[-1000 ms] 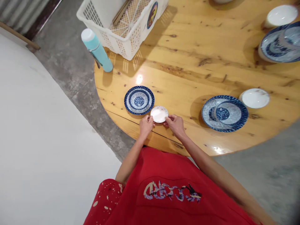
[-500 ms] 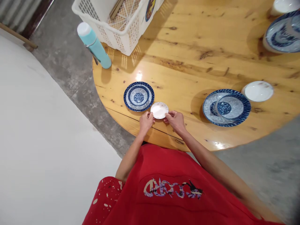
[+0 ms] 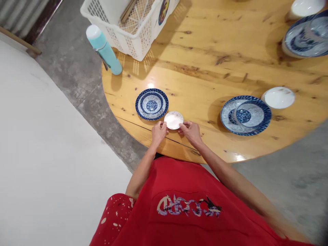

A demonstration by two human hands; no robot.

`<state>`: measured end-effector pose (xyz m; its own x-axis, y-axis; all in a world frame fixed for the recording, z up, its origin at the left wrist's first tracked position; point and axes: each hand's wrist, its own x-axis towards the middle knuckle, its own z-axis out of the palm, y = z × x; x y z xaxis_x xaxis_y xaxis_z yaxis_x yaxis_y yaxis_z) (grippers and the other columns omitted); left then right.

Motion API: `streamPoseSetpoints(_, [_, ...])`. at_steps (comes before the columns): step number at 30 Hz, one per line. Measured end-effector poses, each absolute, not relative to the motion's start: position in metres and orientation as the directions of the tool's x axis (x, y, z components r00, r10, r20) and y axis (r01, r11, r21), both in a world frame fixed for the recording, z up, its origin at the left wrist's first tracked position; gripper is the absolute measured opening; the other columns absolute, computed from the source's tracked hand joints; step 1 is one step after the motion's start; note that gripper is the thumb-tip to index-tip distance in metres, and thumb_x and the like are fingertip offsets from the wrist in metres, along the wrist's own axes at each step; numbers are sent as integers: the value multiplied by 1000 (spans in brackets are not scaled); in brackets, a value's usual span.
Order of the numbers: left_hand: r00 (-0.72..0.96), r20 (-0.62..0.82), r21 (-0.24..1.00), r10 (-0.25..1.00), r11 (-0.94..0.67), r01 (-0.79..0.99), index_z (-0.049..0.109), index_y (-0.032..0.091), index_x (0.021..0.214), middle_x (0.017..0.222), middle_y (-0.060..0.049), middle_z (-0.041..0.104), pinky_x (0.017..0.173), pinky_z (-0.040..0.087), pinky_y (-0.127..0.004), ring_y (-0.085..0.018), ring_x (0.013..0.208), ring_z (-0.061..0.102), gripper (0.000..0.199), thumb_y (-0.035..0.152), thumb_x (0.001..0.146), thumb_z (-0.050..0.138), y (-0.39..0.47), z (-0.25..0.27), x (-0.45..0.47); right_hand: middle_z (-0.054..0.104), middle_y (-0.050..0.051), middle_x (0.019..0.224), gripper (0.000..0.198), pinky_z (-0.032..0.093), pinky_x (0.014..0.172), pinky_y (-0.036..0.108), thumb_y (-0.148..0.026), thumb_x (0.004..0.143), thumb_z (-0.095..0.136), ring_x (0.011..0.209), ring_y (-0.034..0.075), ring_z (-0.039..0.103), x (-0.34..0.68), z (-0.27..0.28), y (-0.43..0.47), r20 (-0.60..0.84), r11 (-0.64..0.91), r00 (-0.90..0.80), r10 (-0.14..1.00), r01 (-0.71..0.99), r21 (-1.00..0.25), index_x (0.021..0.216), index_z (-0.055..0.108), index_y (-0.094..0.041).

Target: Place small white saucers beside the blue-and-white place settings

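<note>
A small round white dish (image 3: 174, 120) is between my two hands near the table's front edge. My left hand (image 3: 159, 131) pinches its left rim, and my right hand (image 3: 190, 130) pinches the right rim. Just up and left of it sits a blue-and-white plate (image 3: 138, 112) with a smaller matching bowl (image 3: 151, 104) on it. The white dish lies close against that plate's lower right edge; whether they touch I cannot tell. Fingertips under the white dish are partly hidden.
A blue-patterned plate (image 3: 266, 118) with a tilted-looking bowl (image 3: 247, 116) stands to the right, beside a white bowl (image 3: 279, 97). More bowls (image 3: 304, 37) are at the far right. A turquoise bottle (image 3: 109, 54) and a white plastic basket (image 3: 139, 44) stand at the left on the wooden table (image 3: 194, 82).
The view has shifted slightly, so the right-hand dishes appear a little further left. Both hands keep their grip on the white dish, which has hardly moved.
</note>
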<state>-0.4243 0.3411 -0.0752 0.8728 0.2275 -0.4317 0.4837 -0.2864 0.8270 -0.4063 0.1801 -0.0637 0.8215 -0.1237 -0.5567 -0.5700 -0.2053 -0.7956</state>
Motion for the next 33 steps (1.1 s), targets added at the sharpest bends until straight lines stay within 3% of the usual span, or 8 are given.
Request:
streamPoseSetpoints(5, [876,-412,866,250,-193,462,55,21,78,68,1,66,59,49,-22,-13,56,66,28,35,101,51,349,-79,-436,69,4,67,18,56,52,21,-29,89,65,54,14,66,-420,-64,171,-545,-135,829,-126,-558,-818,83,66,-13])
streamPoseSetpoints(9, [881,-412,868,233,-194,458,53,21,77,68,1,65,60,49,-22,-13,57,65,27,34,101,50,357,-80,-451,68,5,66,17,55,53,20,-27,89,65,55,13,65,-431,-67,164,-545,-95,822,-163,-563,-821,79,65,-13])
streamPoseSetpoints(23, [911,-394,848,122,-335,412,56,21,72,67,0,68,62,47,-22,-14,61,67,29,30,99,52,352,-81,-428,69,5,67,18,54,52,22,-30,84,65,54,15,66,-419,-77,190,-489,-122,852,-187,-514,-849,78,66,-13])
streamPoseSetpoints(33, [894,-438,874,97,-186,448,57,20,72,66,1,65,56,49,-20,-12,56,64,27,31,97,53,355,-77,-427,70,5,66,21,55,53,23,-32,81,63,56,17,68,-419,-81,190,-474,-138,862,-180,-500,-855,80,69,-12])
